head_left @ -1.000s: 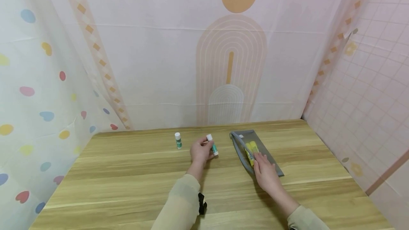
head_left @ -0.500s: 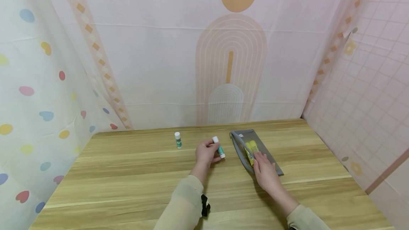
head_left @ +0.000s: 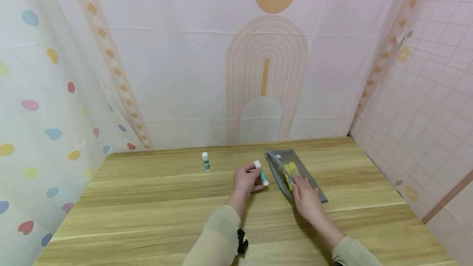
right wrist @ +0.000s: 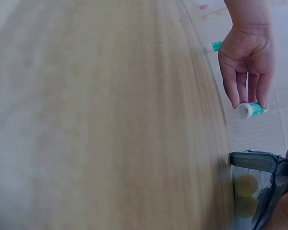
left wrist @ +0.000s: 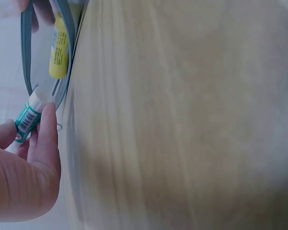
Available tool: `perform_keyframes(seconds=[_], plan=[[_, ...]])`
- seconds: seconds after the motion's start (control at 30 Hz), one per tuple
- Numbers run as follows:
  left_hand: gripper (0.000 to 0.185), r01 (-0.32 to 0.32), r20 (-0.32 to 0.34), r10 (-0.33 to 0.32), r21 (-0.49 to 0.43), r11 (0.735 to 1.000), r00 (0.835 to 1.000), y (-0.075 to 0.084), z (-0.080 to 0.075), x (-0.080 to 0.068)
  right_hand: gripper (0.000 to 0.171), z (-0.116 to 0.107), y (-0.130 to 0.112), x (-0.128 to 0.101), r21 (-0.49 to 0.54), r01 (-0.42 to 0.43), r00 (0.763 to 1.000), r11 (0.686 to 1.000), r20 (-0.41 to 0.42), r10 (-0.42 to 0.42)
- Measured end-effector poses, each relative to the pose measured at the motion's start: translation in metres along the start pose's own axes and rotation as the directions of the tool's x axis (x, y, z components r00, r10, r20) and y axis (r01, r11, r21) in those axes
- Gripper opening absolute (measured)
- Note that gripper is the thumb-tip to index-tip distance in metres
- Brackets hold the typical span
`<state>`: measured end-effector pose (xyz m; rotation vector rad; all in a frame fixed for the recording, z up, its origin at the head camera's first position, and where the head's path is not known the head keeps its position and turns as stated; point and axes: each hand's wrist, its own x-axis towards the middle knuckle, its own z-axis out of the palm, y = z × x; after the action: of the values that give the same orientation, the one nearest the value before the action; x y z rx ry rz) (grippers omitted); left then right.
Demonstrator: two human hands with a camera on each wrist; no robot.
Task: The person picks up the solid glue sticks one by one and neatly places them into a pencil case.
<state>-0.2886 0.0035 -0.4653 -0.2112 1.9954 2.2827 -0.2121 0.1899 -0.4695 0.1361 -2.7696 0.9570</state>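
My left hand (head_left: 244,180) pinches a glue stick (head_left: 263,178) with a white cap and green label, tilted, just left of a grey zip pouch (head_left: 305,173). In the left wrist view this glue stick (left wrist: 27,120) is between thumb and fingertips, near the pouch's mouth. My right hand (head_left: 307,203) holds the pouch's zip edge, so the mouth gapes toward the left. Inside lie two yellow tubes (head_left: 293,168); their round ends (right wrist: 246,185) show in the right wrist view. My right fingers partly hide them.
A second green-and-white glue stick (head_left: 205,162) stands upright on the wooden table (head_left: 148,200), left of my left hand. A patterned cloth (head_left: 177,85) hangs behind the table's back edge, with more cloth at both sides.
My left hand has moved right with the glue stick, closer to the pouch's mouth. My right hand and the pouch have stayed in place.
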Motion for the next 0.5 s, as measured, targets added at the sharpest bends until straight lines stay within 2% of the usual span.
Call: perform_keyframes(seconds=[0.23,0.5], plan=[[0.028,-0.002,0.036,0.002,-0.002,1.000,0.999,-0.001,0.007,-0.005,0.042,0.000,-0.001,-0.001,-0.005,-0.002,1.000,1.000,-0.001,0.002],[0.029,0.032,0.049,-0.031,-0.023,0.999,0.998,-0.002,0.016,-0.012,0.042,0.000,-0.002,-0.001,-0.007,0.005,1.000,1.000,-0.011,-0.006]])
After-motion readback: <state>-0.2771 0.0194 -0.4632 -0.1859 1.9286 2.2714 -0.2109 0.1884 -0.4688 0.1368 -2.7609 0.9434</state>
